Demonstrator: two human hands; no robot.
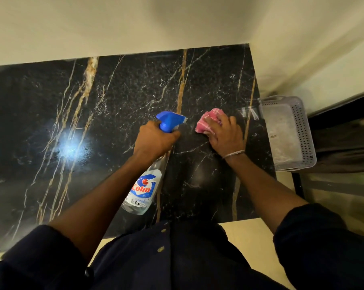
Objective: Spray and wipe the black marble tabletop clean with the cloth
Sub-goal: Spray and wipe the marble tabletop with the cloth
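The black marble tabletop [114,97] with gold and white veins fills the middle of the head view. My left hand [154,140] grips the neck of a clear spray bottle [142,191] with a blue trigger head, held above the table's centre, nozzle pointing away from me. My right hand [224,135] presses a bunched pink cloth [206,122] flat on the marble just right of the nozzle, near the right side of the table.
A grey perforated plastic basket [290,132] sits just past the table's right edge. Cream walls meet the table's far and right sides. A bright light reflection [71,148] glares on the left half of the marble. A dark frame stands at far right.
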